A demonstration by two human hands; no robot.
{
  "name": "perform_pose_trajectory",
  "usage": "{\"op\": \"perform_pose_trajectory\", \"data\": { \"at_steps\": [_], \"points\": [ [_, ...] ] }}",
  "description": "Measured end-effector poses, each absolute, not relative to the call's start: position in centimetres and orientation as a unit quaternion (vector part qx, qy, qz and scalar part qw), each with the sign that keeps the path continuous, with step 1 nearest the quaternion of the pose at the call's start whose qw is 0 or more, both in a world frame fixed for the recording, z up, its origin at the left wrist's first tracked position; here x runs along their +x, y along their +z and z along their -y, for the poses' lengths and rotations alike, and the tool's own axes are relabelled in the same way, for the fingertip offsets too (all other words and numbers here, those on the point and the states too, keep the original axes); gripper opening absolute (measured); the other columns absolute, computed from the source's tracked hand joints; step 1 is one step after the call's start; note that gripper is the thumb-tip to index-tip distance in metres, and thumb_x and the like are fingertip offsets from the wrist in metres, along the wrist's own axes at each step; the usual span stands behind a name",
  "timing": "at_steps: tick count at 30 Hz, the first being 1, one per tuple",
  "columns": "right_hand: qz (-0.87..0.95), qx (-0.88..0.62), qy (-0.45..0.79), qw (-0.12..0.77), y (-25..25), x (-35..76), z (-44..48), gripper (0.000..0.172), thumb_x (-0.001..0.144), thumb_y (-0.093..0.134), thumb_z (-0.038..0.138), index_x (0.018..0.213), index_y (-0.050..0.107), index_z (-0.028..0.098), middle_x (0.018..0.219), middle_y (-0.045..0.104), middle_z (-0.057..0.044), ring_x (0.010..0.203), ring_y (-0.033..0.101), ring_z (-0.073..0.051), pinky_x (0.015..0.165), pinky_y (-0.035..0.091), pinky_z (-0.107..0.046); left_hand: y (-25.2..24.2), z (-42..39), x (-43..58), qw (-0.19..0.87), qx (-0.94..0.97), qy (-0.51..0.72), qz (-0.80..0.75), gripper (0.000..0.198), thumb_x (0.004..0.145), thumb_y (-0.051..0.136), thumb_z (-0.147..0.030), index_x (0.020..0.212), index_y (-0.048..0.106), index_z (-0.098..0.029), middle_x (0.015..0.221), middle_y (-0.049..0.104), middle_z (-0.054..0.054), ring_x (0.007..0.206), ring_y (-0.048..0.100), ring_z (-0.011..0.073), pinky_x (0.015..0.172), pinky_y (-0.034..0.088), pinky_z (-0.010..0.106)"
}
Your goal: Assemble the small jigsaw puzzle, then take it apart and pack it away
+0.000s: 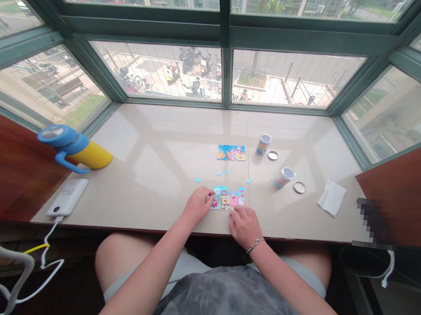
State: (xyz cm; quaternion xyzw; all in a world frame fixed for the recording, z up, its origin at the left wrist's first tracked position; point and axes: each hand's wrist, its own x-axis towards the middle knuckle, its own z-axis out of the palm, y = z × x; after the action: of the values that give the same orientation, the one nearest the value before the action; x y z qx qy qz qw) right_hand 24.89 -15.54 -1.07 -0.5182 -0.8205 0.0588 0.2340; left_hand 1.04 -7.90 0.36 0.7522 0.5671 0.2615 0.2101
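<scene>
A small cartoon jigsaw puzzle lies near the front edge of the beige window ledge. My left hand rests at its left edge with fingers curled down onto the ledge and the puzzle's corner. My right hand, with a bracelet at the wrist, presses curled fingertips on the puzzle's lower right edge. A second assembled puzzle lies further back. A few loose blue pieces sit between the two puzzles, another piece to the left.
Two small open tins stand right of the puzzles, each with its round lid beside it. A white tissue lies far right. At the left lie a blue-and-yellow bottle and a white power bank with cable.
</scene>
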Motion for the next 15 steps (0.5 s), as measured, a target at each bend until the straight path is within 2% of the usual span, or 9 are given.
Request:
{"op": "perform_pose_trajectory", "data": {
  "at_steps": [7, 15],
  "points": [
    [0.821, -0.521, 0.063, 0.227, -1.1, 24.9, 15.7, 0.022, 0.093, 0.059, 0.022, 0.113, 0.067, 0.022, 0.125, 0.062, -0.011, 0.117, 0.052, -0.029, 0.103, 0.039, -0.046, 0.9, 10.8, 2.1, 0.161, 0.81, 0.222, -0.519, 0.031, 0.101, 0.05, -0.031, 0.126, 0.069, -0.026, 0.13, 0.066, 0.01, 0.124, 0.057, 0.0282, 0.108, 0.044, 0.047],
    [0.82, -0.52, 0.062, 0.231, -0.8, 24.9, 15.7, 0.021, 0.094, 0.058, 0.021, 0.112, 0.068, 0.023, 0.124, 0.063, -0.011, 0.116, 0.053, -0.028, 0.103, 0.039, -0.045, 0.2, 12.1, 3.1, 0.157, 0.82, 0.181, -0.52, 0.042, 0.101, 0.051, -0.038, 0.141, 0.061, -0.028, 0.142, 0.062, 0.011, 0.135, 0.052, 0.0306, 0.115, 0.037, 0.05]
  ]
}}
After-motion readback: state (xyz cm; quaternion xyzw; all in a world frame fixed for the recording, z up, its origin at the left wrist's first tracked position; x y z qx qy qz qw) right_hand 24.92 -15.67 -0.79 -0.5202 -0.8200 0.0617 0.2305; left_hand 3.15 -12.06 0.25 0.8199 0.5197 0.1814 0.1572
